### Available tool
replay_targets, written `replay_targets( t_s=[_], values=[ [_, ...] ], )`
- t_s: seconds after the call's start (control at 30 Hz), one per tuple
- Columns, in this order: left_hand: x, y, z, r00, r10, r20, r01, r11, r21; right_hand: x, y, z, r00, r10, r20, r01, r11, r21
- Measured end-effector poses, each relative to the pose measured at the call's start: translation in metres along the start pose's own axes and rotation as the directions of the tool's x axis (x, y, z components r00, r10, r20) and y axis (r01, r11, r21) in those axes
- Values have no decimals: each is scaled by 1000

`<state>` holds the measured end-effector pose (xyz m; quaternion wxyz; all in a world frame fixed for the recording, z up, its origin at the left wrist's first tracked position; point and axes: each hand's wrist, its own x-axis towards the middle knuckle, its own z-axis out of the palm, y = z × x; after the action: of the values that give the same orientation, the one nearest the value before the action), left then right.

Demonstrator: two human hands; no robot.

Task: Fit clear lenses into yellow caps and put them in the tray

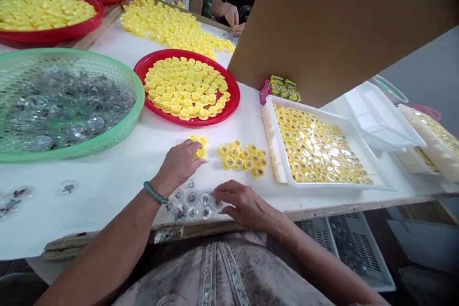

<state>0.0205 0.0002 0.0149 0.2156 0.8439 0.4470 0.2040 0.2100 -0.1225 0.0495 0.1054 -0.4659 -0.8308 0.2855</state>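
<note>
My left hand (pixel 178 165) rests on the white table with its fingers closed over a few small yellow caps (pixel 200 146). My right hand (pixel 244 203) lies near the table's front edge, fingertips pressed on a cluster of clear round domes (pixel 193 201). A small group of yellow caps with inserts (pixel 243 157) sits just beyond my right hand. To the right stands a white tray (pixel 274 146) full of finished yellow pieces.
A red plate (pixel 233 98) of yellow caps lies behind my hands. A green basket (pixel 138 105) of clear domes is at left. More red plates (pixel 53 36) and loose caps sit further back. A cardboard sheet (pixel 340 24) rises at right. Another person's hand (pixel 231 13) works at the far end.
</note>
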Motion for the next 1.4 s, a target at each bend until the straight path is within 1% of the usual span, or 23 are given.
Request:
replay_targets(
  t_s=[0.07, 0.2, 0.37, 0.47, 0.5, 0.53, 0.6, 0.67, 0.73, 0.93, 1.07, 1.2, 1.33, 1.4],
  values=[
    [-1, 2, 4, 1000, 14, 17, -14, 1000, 14, -6, -1, 11, 1000, 26, 11, -26, 1000, 7],
    [-3, 8, 7, 1000, 6, -3, -6, 1000, -30, -10, 4, 23, 996, 65, -60, -62, 997, 52],
    [-4, 15, 4, 998, 25, -61, -36, 984, -173, -13, 5, 23, 990, 59, -131, -46, 994, 99],
    [-4, 15, 2, 995, -25, -94, -4, 953, -302, -11, -1, 19, 977, 89, -195, -72, 993, 92],
    [-4, 15, 1, 993, -53, -101, 16, 941, -338, -9, -3, 18, 976, 87, -199, -74, 995, 73],
    [-4, 14, 0, 991, -80, -105, 36, 930, -366, -7, -6, 16, 981, 73, -182, -66, 997, 43],
    [-3, 13, 0, 987, -116, -111, 64, 916, -396, -3, -10, 14, 994, 30, -105, -32, 999, -24],
    [-2, 11, 0, 985, -126, -119, 68, 912, -405, -2, -11, 13, 999, 14, -38, -16, 998, -66],
    [-2, 10, 1, 985, -124, -122, 63, 909, -413, -5, -11, 16, 999, 41, -34, -44, 996, -72],
    [-3, 12, 1, 991, -106, -84, 58, 894, -444, -19, -3, 23, 974, 163, -158, -161, 987, 28],
    [-3, 14, 1, 993, -104, -50, 70, 886, -458, -22, -1, 20, 957, 216, -191, -201, 975, 95],
    [-3, 14, 0, 995, -96, -22, 74, 882, -466, -23, 3, 16, 953, 227, -201, -205, 971, 123],
    [-3, 15, 0, 998, -69, 13, 68, 886, -459, -24, 7, 15, 969, 179, -172, -161, 980, 113],
    [-3, 15, 0, 998, -57, 32, 65, 887, -458, -25, 8, 14, 972, 175, -159, -156, 980, 127]
  ],
)
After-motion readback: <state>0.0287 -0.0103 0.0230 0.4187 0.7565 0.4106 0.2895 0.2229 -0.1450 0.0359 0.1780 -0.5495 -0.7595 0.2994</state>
